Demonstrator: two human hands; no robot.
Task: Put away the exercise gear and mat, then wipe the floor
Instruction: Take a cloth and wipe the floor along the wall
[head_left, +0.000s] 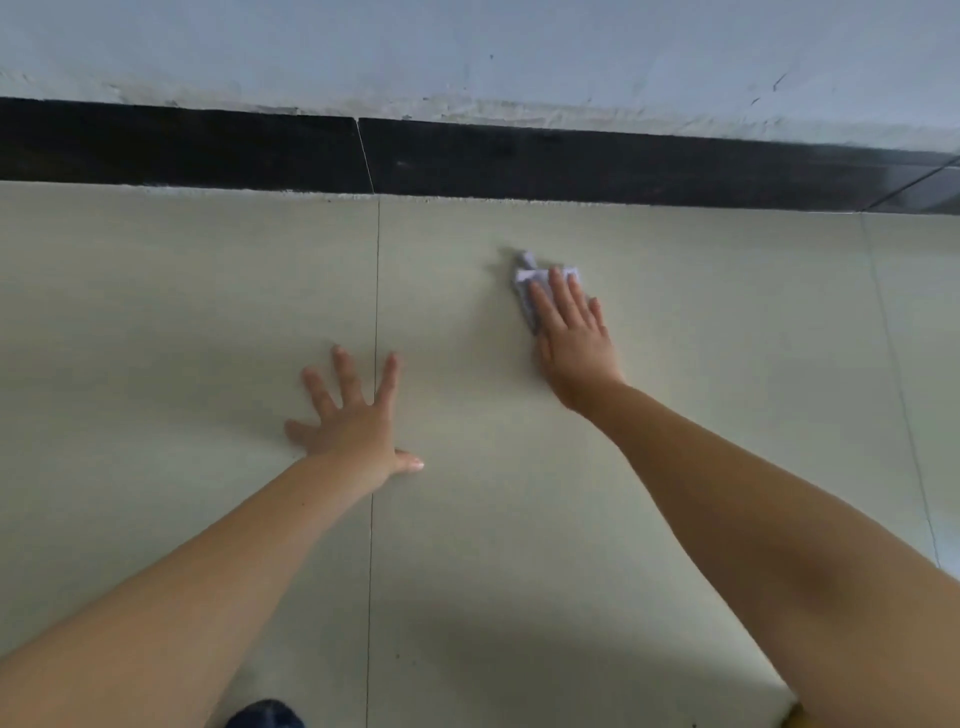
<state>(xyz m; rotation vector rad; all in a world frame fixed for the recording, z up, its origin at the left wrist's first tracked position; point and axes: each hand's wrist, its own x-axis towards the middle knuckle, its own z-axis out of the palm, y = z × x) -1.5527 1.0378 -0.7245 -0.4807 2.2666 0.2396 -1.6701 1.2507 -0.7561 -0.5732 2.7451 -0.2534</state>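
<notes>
My right hand (571, 332) lies flat on a small crumpled white cloth (530, 270) and presses it onto the pale tiled floor (182, 312), a little way in front of the wall. The fingers cover most of the cloth; only its far edge and left side show. My left hand (353, 410) rests palm down on the floor with fingers spread wide, across a tile joint, nearer to me and left of the cloth. It holds nothing. No exercise gear or mat is in view.
A black skirting strip (208, 150) runs along the base of a light grey-blue wall (467, 47) just beyond the cloth. Thin tile joints cross the floor. A dark blue object (265, 714) shows at the bottom edge.
</notes>
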